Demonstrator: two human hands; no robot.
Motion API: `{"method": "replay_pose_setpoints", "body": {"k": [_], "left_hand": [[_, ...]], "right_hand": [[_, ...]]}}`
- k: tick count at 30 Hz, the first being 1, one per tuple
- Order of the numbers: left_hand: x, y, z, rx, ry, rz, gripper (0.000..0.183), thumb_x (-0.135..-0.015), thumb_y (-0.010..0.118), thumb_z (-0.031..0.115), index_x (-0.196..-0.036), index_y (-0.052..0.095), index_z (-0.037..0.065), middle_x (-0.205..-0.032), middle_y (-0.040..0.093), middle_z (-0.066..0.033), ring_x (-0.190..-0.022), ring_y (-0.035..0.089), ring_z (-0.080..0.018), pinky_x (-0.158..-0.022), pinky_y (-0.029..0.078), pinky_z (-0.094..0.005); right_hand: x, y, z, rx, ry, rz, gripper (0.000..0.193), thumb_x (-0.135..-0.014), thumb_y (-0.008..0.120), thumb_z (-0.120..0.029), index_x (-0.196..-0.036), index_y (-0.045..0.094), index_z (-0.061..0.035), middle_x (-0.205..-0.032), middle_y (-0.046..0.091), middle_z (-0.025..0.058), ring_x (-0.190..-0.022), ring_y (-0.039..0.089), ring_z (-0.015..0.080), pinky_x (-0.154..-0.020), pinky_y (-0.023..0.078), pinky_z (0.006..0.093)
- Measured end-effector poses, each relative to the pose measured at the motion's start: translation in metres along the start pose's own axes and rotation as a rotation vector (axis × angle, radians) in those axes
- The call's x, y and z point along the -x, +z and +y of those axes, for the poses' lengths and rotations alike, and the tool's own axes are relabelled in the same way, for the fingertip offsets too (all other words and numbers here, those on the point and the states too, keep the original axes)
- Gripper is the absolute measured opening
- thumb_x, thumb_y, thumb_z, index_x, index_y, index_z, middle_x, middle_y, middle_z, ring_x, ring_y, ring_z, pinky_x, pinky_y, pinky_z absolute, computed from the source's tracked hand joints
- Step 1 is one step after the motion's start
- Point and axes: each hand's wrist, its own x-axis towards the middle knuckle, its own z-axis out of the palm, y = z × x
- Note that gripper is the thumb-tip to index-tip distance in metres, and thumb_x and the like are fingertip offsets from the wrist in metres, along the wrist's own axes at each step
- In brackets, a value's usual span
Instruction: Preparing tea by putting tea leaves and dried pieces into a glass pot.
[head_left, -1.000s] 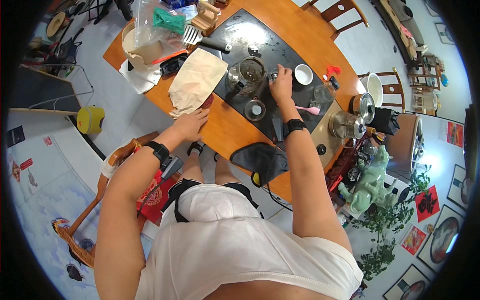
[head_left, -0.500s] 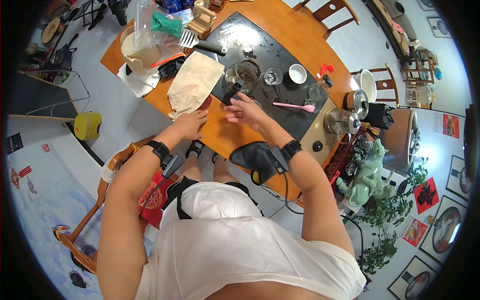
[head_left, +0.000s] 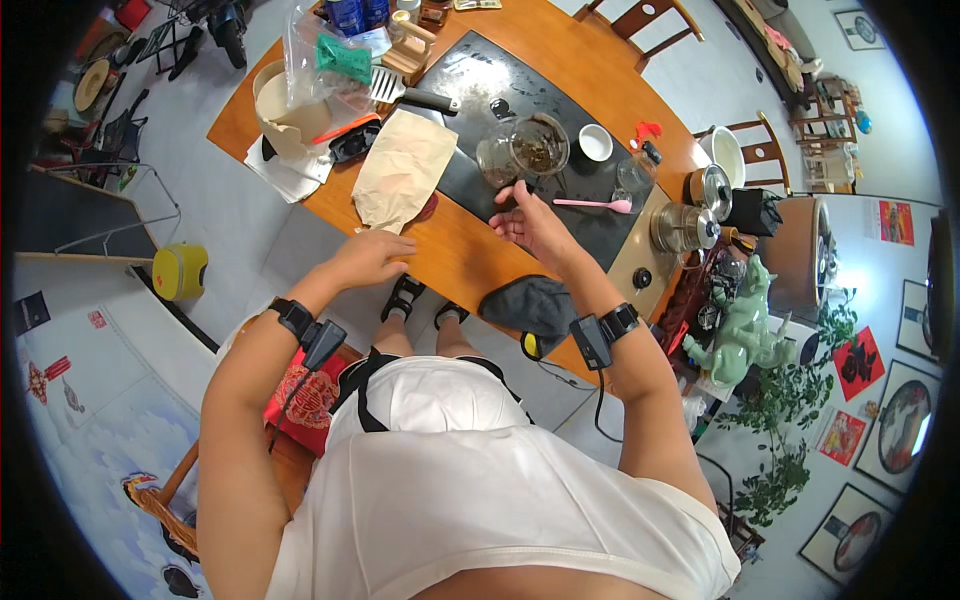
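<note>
My right hand [head_left: 535, 228] is over the near edge of the dark tabletop inset, its fingers curled at the dark handle of a glass teapot [head_left: 497, 160]. Dark wet tea leaves show inside the pot. It covers the spot where a small glass cup was seen. A white cup [head_left: 596, 141] stands just right of the pot, and a pink spoon [head_left: 592, 205] lies nearer to me. My left hand [head_left: 370, 258] is at the table's front edge, fingers stretched out and holding nothing. Just beyond it lies a beige paper bag [head_left: 408, 168] with something red at its side.
A slotted turner [head_left: 415, 95], a clear plastic bag [head_left: 305, 60] and a beige container [head_left: 280, 110] crowd the left. On the right stand a glass kettle [head_left: 680, 227], a steel pot [head_left: 710, 190] and a glass jar [head_left: 634, 175]. A dark cloth [head_left: 530, 305] hangs at the front edge.
My right hand has moved right with the glass teapot, which is now over the small glass cup's place. My left hand has drawn slightly back from the paper bag.
</note>
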Motion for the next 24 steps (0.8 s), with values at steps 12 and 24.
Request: {"method": "replay_pose_setpoints", "body": {"k": [12,24], "left_hand": [[0.071,-0.04,-0.046,0.107,-0.098,0.104,0.035,-0.085,0.063,0.023,-0.116,0.063,0.006,-0.117,0.064,-0.0132,-0.107,0.059,-0.0315,-0.093,0.046,-0.0386],[0.142,-0.054,-0.052,0.097,-0.212,0.212,0.037,-0.086,0.062,0.022,-0.119,0.062,0.006,-0.116,0.063,-0.0146,-0.107,0.059,-0.0322,-0.093,0.046,-0.038]], "right_hand": [[0.03,0.074,-0.014,0.371,-0.206,-0.004,0.044,-0.099,0.044,-0.046,-0.097,0.059,-0.0046,-0.08,0.057,0.0023,-0.072,0.054,0.0085,-0.069,0.045,0.023],[0.044,0.12,-0.023,0.454,0.064,-0.265,0.059,-0.097,0.031,-0.06,-0.096,0.057,-0.0077,-0.077,0.06,0.0024,-0.07,0.058,0.0115,-0.068,0.046,0.0247]]}}
